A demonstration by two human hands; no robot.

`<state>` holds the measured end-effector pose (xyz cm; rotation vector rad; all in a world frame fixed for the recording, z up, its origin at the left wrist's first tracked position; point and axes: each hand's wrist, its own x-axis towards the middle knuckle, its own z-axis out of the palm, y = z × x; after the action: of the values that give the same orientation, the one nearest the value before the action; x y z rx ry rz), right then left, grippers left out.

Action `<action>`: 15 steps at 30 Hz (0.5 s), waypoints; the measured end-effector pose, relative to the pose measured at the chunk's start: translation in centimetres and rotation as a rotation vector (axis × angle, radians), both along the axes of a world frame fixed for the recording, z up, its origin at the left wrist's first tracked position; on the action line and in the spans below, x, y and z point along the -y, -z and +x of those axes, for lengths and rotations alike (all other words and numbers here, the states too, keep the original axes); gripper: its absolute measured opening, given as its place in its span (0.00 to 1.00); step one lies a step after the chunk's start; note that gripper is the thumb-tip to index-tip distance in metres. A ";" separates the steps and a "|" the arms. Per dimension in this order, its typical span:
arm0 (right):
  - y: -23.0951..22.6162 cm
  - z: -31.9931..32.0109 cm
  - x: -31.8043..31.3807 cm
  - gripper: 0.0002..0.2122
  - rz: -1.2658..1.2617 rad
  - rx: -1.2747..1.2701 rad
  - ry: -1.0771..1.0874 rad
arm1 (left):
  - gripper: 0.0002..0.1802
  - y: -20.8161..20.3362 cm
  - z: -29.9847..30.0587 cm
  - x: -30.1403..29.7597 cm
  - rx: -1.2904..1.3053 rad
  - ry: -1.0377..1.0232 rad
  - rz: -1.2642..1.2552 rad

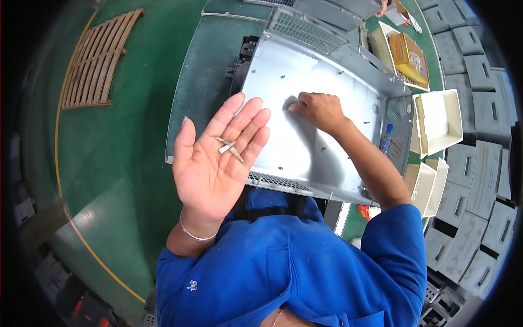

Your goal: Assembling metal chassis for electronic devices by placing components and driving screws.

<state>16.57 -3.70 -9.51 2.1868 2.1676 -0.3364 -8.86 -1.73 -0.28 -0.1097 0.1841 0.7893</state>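
Observation:
My left hand [210, 171] is held palm up with the fingers stretched out. A few small, slim, tapered metal-looking pieces [230, 148] lie loose on its palm, crossing each other. To the right, my right hand [324, 111] reaches over a shiny sheet-metal chassis [261, 62], its fingers curled and pressed together close to the inner floor. Whatever those fingers pinch, if anything, is hidden. Several small dark studs [283, 77] stand on that floor. Perforated mesh [400, 114] fills part of the chassis's right wall, with a blue item [387, 139] against it.
The chassis rests on a green-topped bench [210, 60]. Cream bins [438, 122] and a yellow box [400, 52] with small parts line its right side. Grey-white cartons [457, 185] are stacked beyond. A wooden pallet [98, 60] lies at left. Another person's hand [382, 7] shows at the top.

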 end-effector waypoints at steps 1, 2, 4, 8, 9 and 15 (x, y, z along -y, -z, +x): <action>-1.0 -0.2 -0.1 0.15 0.077 -0.086 0.037 | 0.35 -0.1 0.2 0.0 -0.005 0.004 0.003; -2.8 -0.6 -0.4 0.15 0.148 -0.176 0.064 | 0.36 0.0 0.2 0.1 -0.013 -0.001 0.001; -5.9 -1.9 -0.8 0.10 0.284 -0.554 0.156 | 0.36 0.0 0.5 0.2 -0.037 -0.006 0.000; -11.8 -8.4 -0.7 0.06 0.297 -0.958 -0.341 | 0.34 0.0 1.0 0.3 -0.129 0.023 -0.010; -12.3 -9.7 -0.5 0.06 0.224 -0.800 -0.373 | 0.33 0.1 1.0 0.3 -0.152 0.034 -0.015; -11.9 -10.7 -1.2 0.06 0.042 -0.535 -0.428 | 0.30 1.0 0.7 0.5 -0.106 0.093 -0.002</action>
<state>5.88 -2.49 2.38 1.7119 2.8472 -0.9366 -8.15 -2.23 -1.25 -0.0610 0.2884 0.7031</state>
